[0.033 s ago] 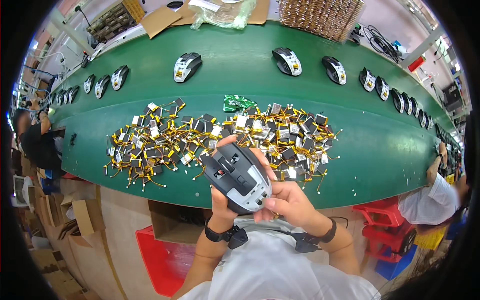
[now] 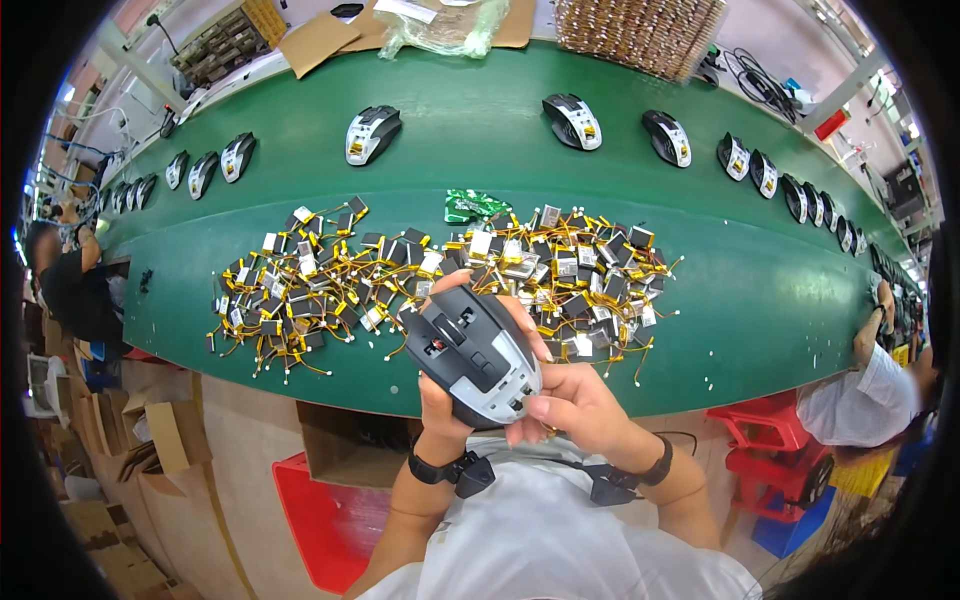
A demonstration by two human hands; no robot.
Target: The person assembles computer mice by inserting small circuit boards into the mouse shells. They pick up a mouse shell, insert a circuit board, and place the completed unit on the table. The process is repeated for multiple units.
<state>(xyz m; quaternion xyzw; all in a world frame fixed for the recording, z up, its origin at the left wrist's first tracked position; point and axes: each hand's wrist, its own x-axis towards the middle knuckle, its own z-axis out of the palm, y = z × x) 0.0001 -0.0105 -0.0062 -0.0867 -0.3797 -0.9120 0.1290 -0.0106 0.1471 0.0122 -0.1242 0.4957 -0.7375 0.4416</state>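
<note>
A black and pale-grey computer mouse (image 2: 480, 355), its top cover off, is held tilted above the table's near edge. My left hand (image 2: 437, 405) wraps round it, thumb along one side and fingertips showing at the other. At the mouse's lower end, my right hand (image 2: 583, 408) is closed, with the thumb pressed by small openings in the grey shell and fingers curled beneath. A tiny yellowish bit shows under those fingers; what it belongs to is hidden. Just beyond the mouse lies a heap of small battery packs (image 2: 590, 265) with yellow tape and thin wires.
More opened mice (image 2: 373, 135) stand in a row along the green table (image 2: 770, 300). A green crumpled packet (image 2: 475, 205) lies behind the batteries. Below the table are a cardboard box (image 2: 345, 445) and a red bin (image 2: 310, 520). Other people sit at both sides.
</note>
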